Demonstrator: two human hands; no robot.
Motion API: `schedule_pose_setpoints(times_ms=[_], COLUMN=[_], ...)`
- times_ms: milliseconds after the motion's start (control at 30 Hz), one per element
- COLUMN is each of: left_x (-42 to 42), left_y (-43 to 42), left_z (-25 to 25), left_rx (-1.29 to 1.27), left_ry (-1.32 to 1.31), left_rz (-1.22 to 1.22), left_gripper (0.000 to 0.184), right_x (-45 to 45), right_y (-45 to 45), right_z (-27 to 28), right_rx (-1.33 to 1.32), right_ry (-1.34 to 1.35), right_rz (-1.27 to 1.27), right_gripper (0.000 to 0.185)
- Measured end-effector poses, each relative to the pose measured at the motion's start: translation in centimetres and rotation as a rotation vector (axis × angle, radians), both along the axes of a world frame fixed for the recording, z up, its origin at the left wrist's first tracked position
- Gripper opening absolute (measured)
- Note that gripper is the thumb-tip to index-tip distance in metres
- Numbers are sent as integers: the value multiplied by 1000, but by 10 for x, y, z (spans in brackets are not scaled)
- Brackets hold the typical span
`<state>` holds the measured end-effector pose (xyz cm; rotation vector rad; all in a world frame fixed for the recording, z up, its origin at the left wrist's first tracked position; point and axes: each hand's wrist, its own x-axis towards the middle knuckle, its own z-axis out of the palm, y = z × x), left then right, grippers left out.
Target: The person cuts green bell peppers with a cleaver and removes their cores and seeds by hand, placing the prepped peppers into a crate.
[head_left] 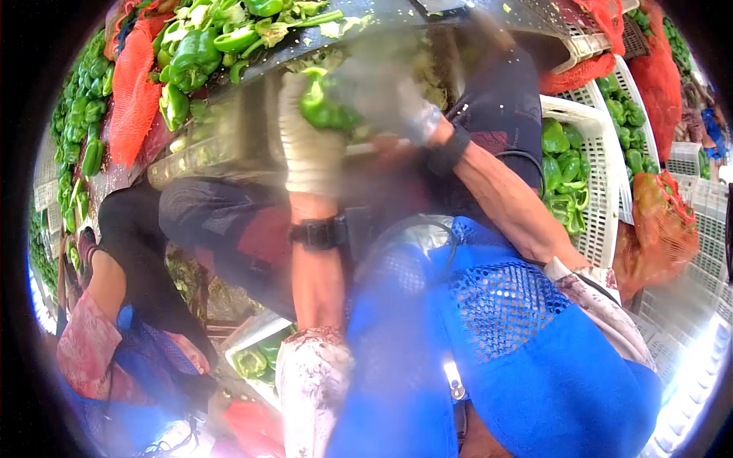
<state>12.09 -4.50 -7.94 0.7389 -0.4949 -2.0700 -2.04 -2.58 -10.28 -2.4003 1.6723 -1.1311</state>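
Note:
My left hand (311, 149), in a pale glove with a dark watch at the wrist, grips a green bell pepper (327, 105) above my lap. Close against the pepper's right side is my right hand (385, 95), in a grey glove with a black band at the wrist. Motion smears its fingers, so I cannot see whether they hold anything. Cut green peppers and pale cores (229, 38) are heaped on the dark work surface (366, 30) just beyond my hands.
A white crate (607, 191) of green peppers stands at my right, beside an orange mesh sack (658, 229). Red netting (134, 95) and more whole peppers (80, 114) lie at the left. Another person's pink sleeve (90, 340) is at lower left, near a small pepper crate (259, 336).

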Motion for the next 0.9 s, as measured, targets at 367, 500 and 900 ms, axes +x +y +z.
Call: schedule_pose_setpoints(times_ms=[367, 500, 900], left_x=[12, 12, 12], left_y=[0, -6, 4], left_z=[5, -4, 0], left_rx=[-20, -380, -652], left_ry=[106, -119, -522], left_rz=[110, 95, -154], left_gripper=[42, 47, 57], right_x=[-39, -17, 8], right_y=[11, 16, 19], right_z=[62, 55, 14], right_rx=[19, 55, 584], right_ry=[-515, 22, 201], right_rz=[-261, -71, 7], right_gripper=[35, 32, 33])
